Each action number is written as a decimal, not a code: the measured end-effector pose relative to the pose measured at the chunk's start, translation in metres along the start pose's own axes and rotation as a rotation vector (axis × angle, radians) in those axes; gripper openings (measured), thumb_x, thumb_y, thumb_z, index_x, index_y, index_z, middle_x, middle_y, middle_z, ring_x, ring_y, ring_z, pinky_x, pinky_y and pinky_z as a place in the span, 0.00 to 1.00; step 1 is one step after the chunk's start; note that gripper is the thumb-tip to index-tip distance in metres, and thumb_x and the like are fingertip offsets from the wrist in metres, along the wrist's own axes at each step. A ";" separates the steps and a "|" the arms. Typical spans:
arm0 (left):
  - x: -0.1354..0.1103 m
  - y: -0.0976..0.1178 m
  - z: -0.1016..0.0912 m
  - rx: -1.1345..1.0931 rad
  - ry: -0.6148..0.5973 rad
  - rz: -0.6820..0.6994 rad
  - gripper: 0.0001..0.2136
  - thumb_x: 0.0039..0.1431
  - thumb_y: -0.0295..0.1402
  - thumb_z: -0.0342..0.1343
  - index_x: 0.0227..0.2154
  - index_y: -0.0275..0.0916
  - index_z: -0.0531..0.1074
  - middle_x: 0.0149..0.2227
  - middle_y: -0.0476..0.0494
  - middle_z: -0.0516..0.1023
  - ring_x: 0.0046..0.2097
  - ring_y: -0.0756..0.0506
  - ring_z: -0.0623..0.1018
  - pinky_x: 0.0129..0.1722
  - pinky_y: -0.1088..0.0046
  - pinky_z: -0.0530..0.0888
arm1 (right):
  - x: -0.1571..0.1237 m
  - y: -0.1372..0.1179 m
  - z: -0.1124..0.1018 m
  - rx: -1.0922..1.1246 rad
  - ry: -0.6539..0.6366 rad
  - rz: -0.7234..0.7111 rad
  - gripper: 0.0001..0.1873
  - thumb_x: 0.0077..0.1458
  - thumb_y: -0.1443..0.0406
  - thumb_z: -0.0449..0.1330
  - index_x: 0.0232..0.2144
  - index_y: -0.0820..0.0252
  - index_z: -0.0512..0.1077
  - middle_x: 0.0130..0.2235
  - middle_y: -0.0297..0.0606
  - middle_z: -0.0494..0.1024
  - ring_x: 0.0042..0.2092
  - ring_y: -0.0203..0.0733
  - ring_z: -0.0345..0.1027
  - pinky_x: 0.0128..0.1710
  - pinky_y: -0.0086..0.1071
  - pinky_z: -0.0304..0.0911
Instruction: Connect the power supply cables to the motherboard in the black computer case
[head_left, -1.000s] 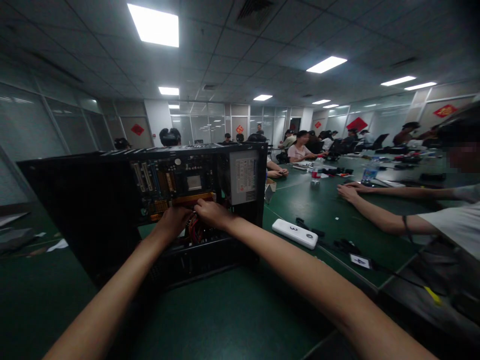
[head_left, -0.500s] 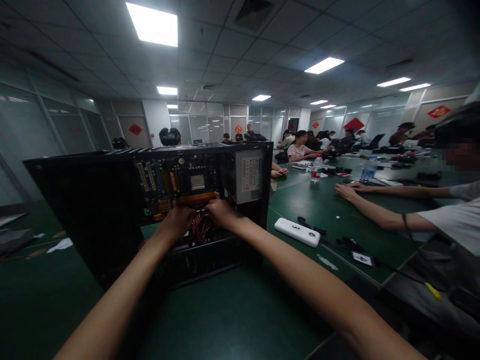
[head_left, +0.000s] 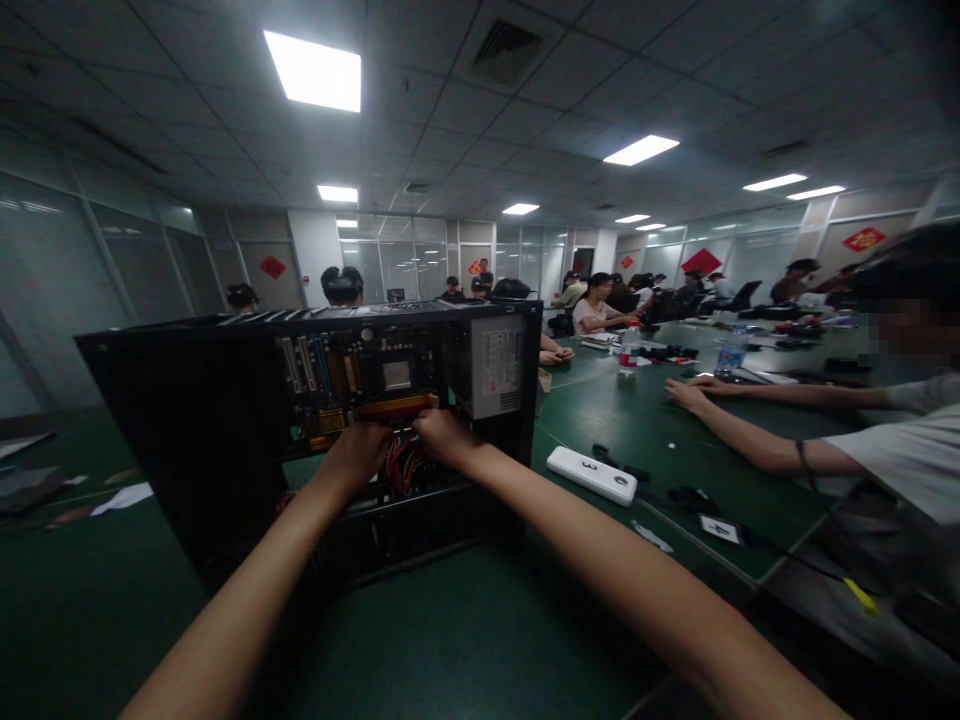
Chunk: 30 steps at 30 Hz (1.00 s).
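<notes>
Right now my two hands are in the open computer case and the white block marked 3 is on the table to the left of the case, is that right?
Not quite: the head view shows the white block on the table to the right of the computer case. The rest holds.

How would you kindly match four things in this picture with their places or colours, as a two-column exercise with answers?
1. Power supply
2. Wires
3. Power bank
4. Computer case

A. Black, standing on the green table
B. Between the left hand and the right hand
C. White, lying beside the case
D. Inside the case, upper right

Pairs: 1-D; 2-B; 3-C; 4-A
</notes>
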<state>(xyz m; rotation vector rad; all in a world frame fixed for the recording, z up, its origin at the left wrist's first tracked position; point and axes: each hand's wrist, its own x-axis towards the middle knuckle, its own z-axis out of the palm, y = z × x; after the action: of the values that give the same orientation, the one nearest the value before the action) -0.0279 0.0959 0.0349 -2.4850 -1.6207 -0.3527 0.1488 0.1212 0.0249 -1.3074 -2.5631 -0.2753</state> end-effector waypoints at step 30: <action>0.002 -0.016 0.013 -0.217 0.101 -0.046 0.11 0.60 0.33 0.53 0.39 0.40 0.80 0.40 0.41 0.83 0.43 0.43 0.81 0.41 0.72 0.72 | 0.001 0.003 0.002 0.041 0.036 -0.023 0.15 0.56 0.74 0.53 0.39 0.64 0.79 0.42 0.48 0.81 0.45 0.46 0.75 0.45 0.31 0.66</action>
<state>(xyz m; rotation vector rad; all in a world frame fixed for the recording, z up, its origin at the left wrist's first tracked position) -0.0400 0.1075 0.0226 -2.5369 -1.6825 -0.6827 0.1502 0.1246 0.0235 -1.2484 -2.5414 -0.2473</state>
